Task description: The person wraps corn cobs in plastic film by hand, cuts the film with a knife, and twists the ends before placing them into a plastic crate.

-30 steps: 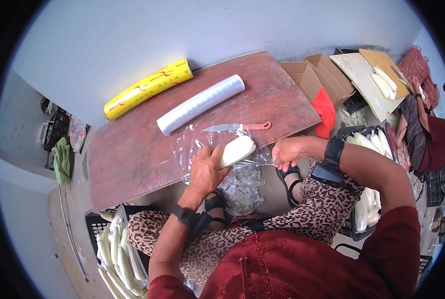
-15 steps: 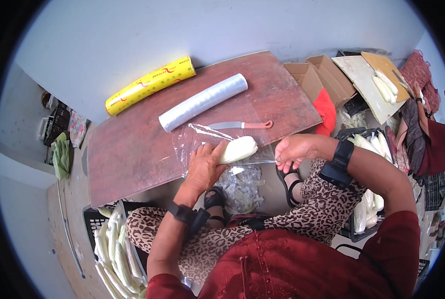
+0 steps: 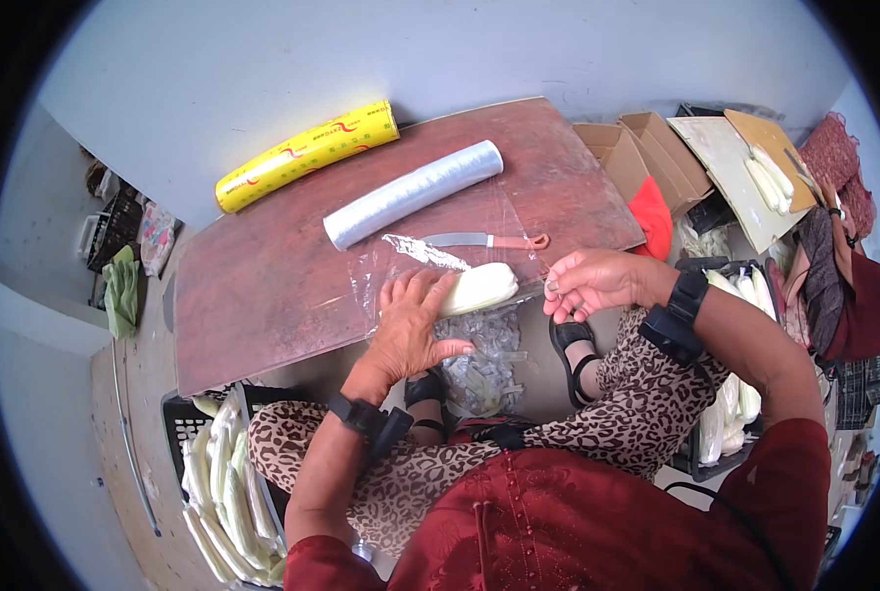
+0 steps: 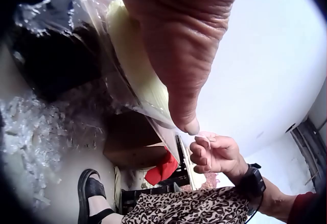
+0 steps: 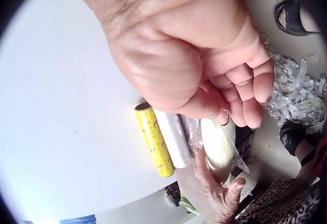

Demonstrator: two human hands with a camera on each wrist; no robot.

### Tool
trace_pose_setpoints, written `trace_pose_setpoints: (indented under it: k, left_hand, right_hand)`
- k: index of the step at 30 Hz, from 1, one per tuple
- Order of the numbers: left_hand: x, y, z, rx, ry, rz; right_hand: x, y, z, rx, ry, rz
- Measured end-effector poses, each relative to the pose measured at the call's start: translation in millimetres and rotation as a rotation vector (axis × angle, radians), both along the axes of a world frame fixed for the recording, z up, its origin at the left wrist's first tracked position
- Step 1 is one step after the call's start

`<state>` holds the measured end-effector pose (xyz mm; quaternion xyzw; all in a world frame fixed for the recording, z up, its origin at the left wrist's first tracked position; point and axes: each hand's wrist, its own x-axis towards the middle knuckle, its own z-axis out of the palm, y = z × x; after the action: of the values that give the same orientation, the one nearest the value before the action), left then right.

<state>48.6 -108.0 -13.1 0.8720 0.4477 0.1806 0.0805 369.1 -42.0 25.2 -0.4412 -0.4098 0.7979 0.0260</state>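
A pale, peeled-looking vegetable (image 3: 484, 289) lies on clear plastic film (image 3: 366, 281) at the table's near edge. My left hand (image 3: 407, 320) rests on its left end with fingers spread and the thumb held away. Right of the vegetable, my right hand (image 3: 597, 283) pinches a bit of clear film between thumb and forefinger; the right wrist view shows the film at the fingertips (image 5: 223, 118). Behind the vegetable lies a knife (image 3: 459, 239) with an orange-red handle. A roll of clear film (image 3: 415, 192) lies farther back.
A yellow printed roll (image 3: 307, 156) lies along the table's back edge. Crates of pale vegetables stand at the left (image 3: 228, 492) and right (image 3: 730, 414). Plastic scraps (image 3: 484, 364) lie on the floor below the table (image 3: 253, 325). Cardboard boxes (image 3: 647, 158) and a red cloth (image 3: 651, 219) are at the right.
My left thumb has moved away from the vegetable and the fingers have spread. My right hand has lifted slightly, and the film stretched from it toward the vegetable is less visible.
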Motion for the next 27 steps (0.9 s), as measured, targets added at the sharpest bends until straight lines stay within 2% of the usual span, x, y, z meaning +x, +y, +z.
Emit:
trace_pose_setpoints:
  k: [6, 9, 12, 18, 24, 27]
  left_hand:
    - [4.5, -7.6, 5.8, 0.068, 0.094, 0.001]
    - [6.9, -7.1, -0.7, 0.176, 0.240, 0.034]
    - [5.2, -9.7, 2.2, 0.243, 0.145, 0.006]
    - [-4.7, -5.8, -4.8, 0.227, -0.031, -0.025]
    - [-3.6, -3.7, -4.5, 0.031, -0.407, 0.033]
    - [-4.2, -5.3, -0.1, -0.005, -0.459, 0.042]
  right_hand:
    - [-7.6, 3.7, -5.1, 0.000, 0.084, -0.095]
    - [-12.8, 7.0, -6.3, 0.007, 0.121, -0.131]
    - [-19.8, 9.3, -4.5, 0.003, 0.150, -0.196]
    - [-20.0, 19.5, -5.6, 0.021, 0.188, -0.267]
    - [-23.2, 18.3, -3.7, 0.040, 0.182, -0.322]
    - [-24.8, 18.8, -2.8, 0.048, 0.185, -0.338]
